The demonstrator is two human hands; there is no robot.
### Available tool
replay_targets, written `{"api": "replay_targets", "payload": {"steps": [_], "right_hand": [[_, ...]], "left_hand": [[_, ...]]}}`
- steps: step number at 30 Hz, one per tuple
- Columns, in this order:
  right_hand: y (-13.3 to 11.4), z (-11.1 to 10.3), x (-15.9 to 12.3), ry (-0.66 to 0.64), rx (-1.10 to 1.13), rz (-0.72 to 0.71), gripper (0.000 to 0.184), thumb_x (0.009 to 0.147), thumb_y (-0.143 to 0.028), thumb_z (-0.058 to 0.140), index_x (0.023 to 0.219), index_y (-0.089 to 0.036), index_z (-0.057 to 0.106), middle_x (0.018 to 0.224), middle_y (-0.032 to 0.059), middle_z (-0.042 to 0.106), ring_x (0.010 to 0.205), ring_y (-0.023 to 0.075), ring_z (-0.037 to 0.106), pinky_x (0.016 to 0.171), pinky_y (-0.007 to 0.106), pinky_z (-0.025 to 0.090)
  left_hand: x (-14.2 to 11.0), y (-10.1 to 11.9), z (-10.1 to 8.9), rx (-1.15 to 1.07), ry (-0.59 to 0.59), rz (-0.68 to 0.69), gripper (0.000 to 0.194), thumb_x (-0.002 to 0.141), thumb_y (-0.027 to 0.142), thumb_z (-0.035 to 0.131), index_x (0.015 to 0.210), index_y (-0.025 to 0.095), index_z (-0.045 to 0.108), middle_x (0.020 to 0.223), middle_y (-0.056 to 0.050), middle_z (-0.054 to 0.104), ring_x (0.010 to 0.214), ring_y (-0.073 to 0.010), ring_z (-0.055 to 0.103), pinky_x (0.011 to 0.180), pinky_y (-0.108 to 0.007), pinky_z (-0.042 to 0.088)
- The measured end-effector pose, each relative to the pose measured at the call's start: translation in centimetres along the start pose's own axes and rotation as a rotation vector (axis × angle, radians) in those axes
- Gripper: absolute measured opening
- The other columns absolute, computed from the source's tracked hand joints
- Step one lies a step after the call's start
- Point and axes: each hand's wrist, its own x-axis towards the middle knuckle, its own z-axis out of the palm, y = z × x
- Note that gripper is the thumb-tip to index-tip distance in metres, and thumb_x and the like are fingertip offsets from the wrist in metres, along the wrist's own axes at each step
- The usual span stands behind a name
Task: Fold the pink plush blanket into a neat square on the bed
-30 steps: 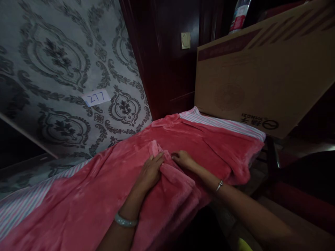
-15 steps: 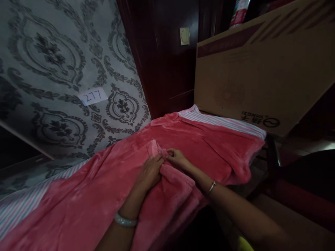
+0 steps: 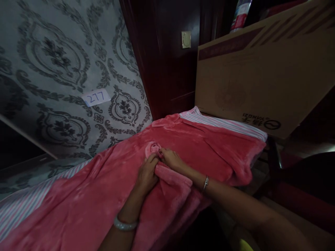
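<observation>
- Lying spread across the foreground beside the patterned wall (image 3: 78, 66), the pink blanket (image 3: 104, 184) is seen bunched into a fold (image 3: 174, 177) near its middle.
- Cloth is gripped at the bunch by the left hand (image 3: 147, 173), its fingers curled over the fabric.
- Just beside it, cloth appears to be pinched by the right hand (image 3: 171, 159); its fingertips are partly hidden.
- Gathering is judged to be the step in hand: layers should be drawn in evenly, firmly held by one hand while small tucks are fed by the other.
- Slipping of thick plush is considered possible; a deep grip is advised.
- Striped cloth (image 3: 222, 123) is noted at the far edge, near a cardboard box (image 3: 251, 76); snagging there should be avoided.
</observation>
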Motion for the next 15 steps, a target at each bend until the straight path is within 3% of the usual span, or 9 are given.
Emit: {"api": "replay_targets", "payload": {"steps": [6, 9, 12, 15], "right_hand": [[0.9, 1.0, 0.4, -0.019, 0.109, -0.118, 0.019, 0.094, -0.016, 0.052, 0.106, -0.017, 0.067, 0.095, 0.0043, 0.071, 0.08, 0.0141, 0.06, 0.067, 0.023, 0.039], [1.2, 1.1, 0.1, -0.031, 0.112, -0.151, 0.02, 0.093, -0.012, 0.051, 0.098, -0.017, 0.07, 0.086, 0.0016, 0.069, 0.075, 0.0135, 0.058, 0.066, 0.024, 0.039], [1.4, 1.2, 0.3, -0.04, 0.053, -0.147, 0.018, 0.092, -0.014, 0.053, 0.097, -0.017, 0.071, 0.091, 0.0056, 0.07, 0.081, 0.017, 0.06, 0.07, 0.026, 0.041], [1.4, 1.4, 0.9, -0.06, 0.029, -0.119, 0.02, 0.093, -0.013, 0.052, 0.098, -0.015, 0.071, 0.098, 0.0104, 0.072, 0.087, 0.0201, 0.062, 0.074, 0.028, 0.043]], "left_hand": [[-0.2, -0.5, 0.3, -0.016, 0.036, -0.003, 0.047, 0.076, 0.007, 0.049, 0.119, 0.019, 0.065, 0.127, -0.011, 0.063, 0.118, -0.0255, 0.059, 0.103, -0.043, 0.048], [-0.3, -0.7, 0.4, -0.028, 0.065, 0.004, 0.042, 0.077, 0.008, 0.049, 0.113, 0.018, 0.067, 0.124, -0.012, 0.064, 0.118, -0.0263, 0.058, 0.104, -0.044, 0.048], [-0.3, -0.7, 0.4, -0.012, 0.068, -0.02, 0.041, 0.077, 0.008, 0.05, 0.112, 0.017, 0.067, 0.128, -0.013, 0.063, 0.12, -0.0274, 0.057, 0.106, -0.045, 0.047], [-0.1, -0.5, 0.2, 0.006, -0.01, -0.023, 0.042, 0.078, 0.008, 0.05, 0.114, 0.019, 0.067, 0.132, -0.012, 0.061, 0.122, -0.0273, 0.056, 0.107, -0.045, 0.045]]}}
